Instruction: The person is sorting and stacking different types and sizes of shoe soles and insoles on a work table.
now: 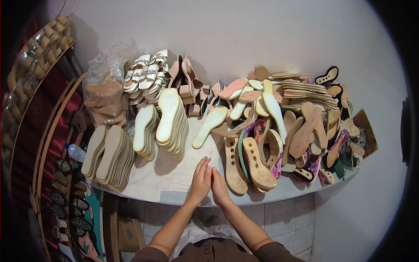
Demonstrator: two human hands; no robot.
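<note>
Over the front edge of the white table (pixel 174 174), my left hand (pixel 201 180) and my right hand (pixel 219 185) meet palm to palm. The left fingers are stretched out and point away from me; those of the right lie against them, partly hidden. Nothing shows between the hands. Just beyond the fingertips lies a single pale insole (pixel 210 126). Right of my right hand stand wooden wedge soles (pixel 236 168) with a row of holes. Two tall stacks of pale insoles (pixel 170 117) rise to the left of my left hand.
Further left are stacks of beige insoles (pixel 114 153) and a plastic bag (pixel 104 91). White sandals (pixel 148 72) and pink heeled shoes (pixel 187 81) sit at the back. Mixed soles (pixel 310 131) crowd the right. Left of the table are shoe shelves (pixel 65 196) and a plastic bottle (pixel 76 153).
</note>
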